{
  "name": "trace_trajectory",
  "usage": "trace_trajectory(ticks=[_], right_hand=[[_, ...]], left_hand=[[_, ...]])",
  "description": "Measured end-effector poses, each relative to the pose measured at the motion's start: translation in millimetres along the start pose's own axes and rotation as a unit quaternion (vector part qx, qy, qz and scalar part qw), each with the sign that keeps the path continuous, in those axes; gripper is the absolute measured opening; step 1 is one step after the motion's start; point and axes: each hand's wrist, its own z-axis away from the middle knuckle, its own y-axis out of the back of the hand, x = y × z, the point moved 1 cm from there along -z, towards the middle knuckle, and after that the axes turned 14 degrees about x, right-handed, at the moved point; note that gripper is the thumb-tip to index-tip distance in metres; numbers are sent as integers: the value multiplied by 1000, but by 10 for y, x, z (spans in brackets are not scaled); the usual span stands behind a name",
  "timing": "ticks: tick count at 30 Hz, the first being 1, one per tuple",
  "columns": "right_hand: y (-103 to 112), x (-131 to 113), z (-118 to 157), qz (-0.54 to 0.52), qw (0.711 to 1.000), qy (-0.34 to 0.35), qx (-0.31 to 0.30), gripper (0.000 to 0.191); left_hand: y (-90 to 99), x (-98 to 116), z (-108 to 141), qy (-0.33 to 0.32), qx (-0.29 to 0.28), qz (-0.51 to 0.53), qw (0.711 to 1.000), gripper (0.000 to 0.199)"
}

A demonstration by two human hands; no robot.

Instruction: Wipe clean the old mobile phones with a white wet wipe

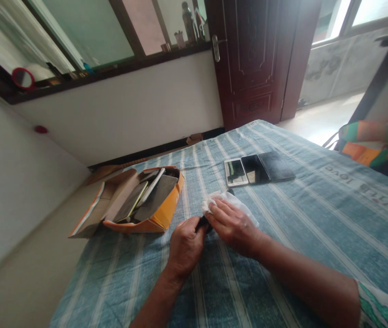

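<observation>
A slim black phone (201, 222), largely hidden by my hands and a cloth, is gripped at its near end by my left hand (187, 241), fingers closed round it. Over its top my right hand (233, 224) presses a crumpled white cloth (211, 200), with the fingers bent onto it. Part of the cloth hangs out beyond the right hand. Just past my hands, three devices lie side by side on the bedspread: a white-framed phone (236, 173), a black phone (254, 169) and a larger dark one (276, 166).
To the left stands an open orange cardboard box (166, 210) holding several flat devices, its lid flap (89, 214) folded out. A blue striped bedspread (317, 237) lies under everything. A colourful bag (375, 141) sits at the far right, and a dark red door (255, 59) stands behind.
</observation>
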Motion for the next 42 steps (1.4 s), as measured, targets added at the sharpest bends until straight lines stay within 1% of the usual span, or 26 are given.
trace_trajectory(ticks=[3,5,7,9,12,14,16,18,22,25,28,32,34,36,38,42], right_hand=[[7,224,68,14,999,-36,4,26],[21,319,105,22,998,-61,10,28],[35,321,112,19,997,-70,16,29],[44,239,82,4,998,-62,12,29],[47,82,-9,-39,997,-56,-28,28],[49,38,-65,-73,993,-76,-57,26],[50,64,-97,-93,987,-111,-68,23],[42,139,-97,-96,983,-142,-64,20],[-4,294,-41,-130,977,-162,-36,23],[-28,305,-8,-138,978,-156,-2,27],[-32,190,-14,-113,987,-116,12,29],[-33,-9,-64,-90,995,-51,-5,33],[-32,-41,-89,-73,997,-33,-25,34],[-26,-2,-105,-48,998,-23,-40,34],[-15,100,-107,-22,998,-27,-44,33],[6,375,-55,34,996,-70,-34,35]], left_hand=[[4,-7,-3,14,-7,2,1000,17],[7,-6,-5,20,-13,-1,1000,16],[6,-5,-6,21,-18,-1,1000,16],[1,-4,-7,17,-18,5,1000,17],[-5,-5,-10,13,-16,10,1000,18],[-4,-2,-14,13,-18,7,1000,20],[-1,6,-17,11,-22,8,1000,19],[3,17,-20,6,-26,14,1000,18],[8,35,-20,5,-26,16,1000,15],[5,43,-15,2,-25,14,1000,15],[-5,48,-12,-10,-20,13,1000,16],[-15,42,-8,-28,3,4,1000,22],[-15,35,-6,-30,12,4,999,24],[-12,29,-6,-26,7,12,1000,23],[-7,27,-10,-20,-6,23,1000,21],[4,36,-20,-7,-19,30,999,18]])
